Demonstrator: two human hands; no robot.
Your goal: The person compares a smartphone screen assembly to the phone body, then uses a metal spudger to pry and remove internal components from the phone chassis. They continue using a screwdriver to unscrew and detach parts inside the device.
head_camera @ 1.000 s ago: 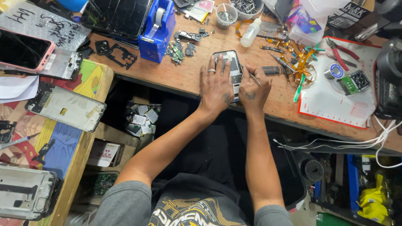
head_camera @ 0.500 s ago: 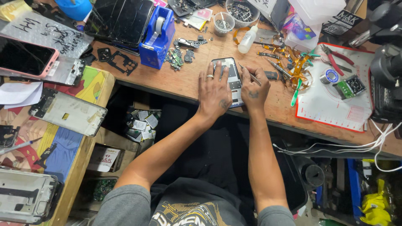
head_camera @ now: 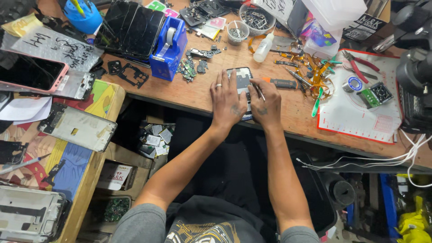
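Hands on phone at desk front edge. My left hand (head_camera: 228, 102) lies flat, fingers spread, pressing down on the phone (head_camera: 242, 81); ring on one finger. My right hand (head_camera: 266, 104) is closed around a thin tool (head_camera: 258, 91), tip at the phone's right side, heel of the hand resting on the phone's lower end. Hands sit side by side, nearly touching. Phone lies flat on the wooden desk (head_camera: 193, 94), long axis pointing away from me, lower half hidden under my hands.

To do this well, I judge: keep the left palm flat so the phone can't slide, keep the tool low and shallow at the edge, small moves, no prying hard near the glass.

Just right of the phone: a screwdriver (head_camera: 280, 83) lying flat. Further right, a white mat (head_camera: 360, 121) with a tape roll (head_camera: 354, 84) and a small green part (head_camera: 377, 94). Left, a blue tape dispenser (head_camera: 167, 48) with a roll in it.

Far: a small clear cup (head_camera: 236, 32) holding tiny parts, a round bowl (head_camera: 256, 19) with small metal bits, contents too small to tell. White squeeze bottle (head_camera: 263, 47) lying near them. Blue cup (head_camera: 83, 13) far left holds pens. Clear plastic box (head_camera: 335, 13) far right, contents unclear.
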